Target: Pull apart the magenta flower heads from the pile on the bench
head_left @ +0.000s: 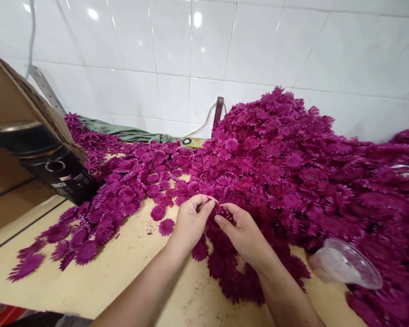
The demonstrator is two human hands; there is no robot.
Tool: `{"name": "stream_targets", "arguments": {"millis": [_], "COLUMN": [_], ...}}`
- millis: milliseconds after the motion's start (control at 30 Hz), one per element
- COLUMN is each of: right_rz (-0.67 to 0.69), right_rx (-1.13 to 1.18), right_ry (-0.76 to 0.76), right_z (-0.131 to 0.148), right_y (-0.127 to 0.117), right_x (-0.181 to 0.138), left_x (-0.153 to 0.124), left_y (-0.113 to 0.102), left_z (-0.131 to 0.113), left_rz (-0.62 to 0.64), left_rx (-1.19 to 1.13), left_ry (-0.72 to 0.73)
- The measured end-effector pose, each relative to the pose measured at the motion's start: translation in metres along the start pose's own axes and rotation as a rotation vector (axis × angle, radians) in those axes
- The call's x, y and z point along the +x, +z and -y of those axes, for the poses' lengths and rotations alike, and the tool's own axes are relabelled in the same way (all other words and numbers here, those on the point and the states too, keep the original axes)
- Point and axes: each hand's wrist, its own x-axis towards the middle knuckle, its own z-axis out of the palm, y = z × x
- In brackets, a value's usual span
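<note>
Both hands meet low over the table in front of a big heap of magenta artificial flower pieces (259, 150). My left hand (191, 222) is closed, thumb against the index finger, pinching the edge of a magenta flower piece (218, 211). From the other side my right hand (243, 234) pinches the same piece between thumb and fingers. Part of this piece is hidden by the fingertips. Beneath the hands lie more flower pieces (221, 263), dark in the shadow. Single round pieces with fringed edges (166, 226) rest just left of my left hand.
A black bottle (59, 165) leans beside a cardboard box (12, 109) at left. Flower pieces (105, 218) spread over the tan tabletop (122, 277). A clear plastic tub (344, 263) stands at right. Against the white tiled wall (173, 50) lie green cloth (122, 130) and a yellow object (192, 142).
</note>
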Motion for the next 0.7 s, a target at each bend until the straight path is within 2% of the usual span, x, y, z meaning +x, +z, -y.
{"name": "stream_targets", "arguments": {"millis": [200, 300, 367, 467, 567, 700], "right_rz": [-0.120, -0.183, -0.227, -0.279, -0.273, -0.277], "right_rx": [-0.031, -0.131, -0.210, -0.297, -0.310, -0.231], "right_ry": [0.005, -0.007, 0.003, 0.014, 0.019, 0.101], "right_z": [0.003, -0.003, -0.010, -0.017, -0.014, -0.009], "right_y": [-0.001, -0.006, -0.012, -0.020, -0.026, -0.030], "right_x": [-0.002, -0.005, -0.007, -0.009, -0.008, -0.003], "left_x": [0.001, 0.012, 0.020, 0.022, 0.013, -0.002], "left_y": [0.008, 0.000, -0.008, -0.013, -0.007, 0.007], "left_z": [-0.001, -0.006, -0.007, -0.002, 0.004, -0.001], "left_rz": [-0.066, -0.227, -0.327, -0.189, -0.078, 0.081], "left_rx": [-0.214, -0.273, -0.222, 0.096, 0.384, 0.513], "left_ry": [-0.109, -0.156, -0.106, 0.008, 0.118, 0.270]}}
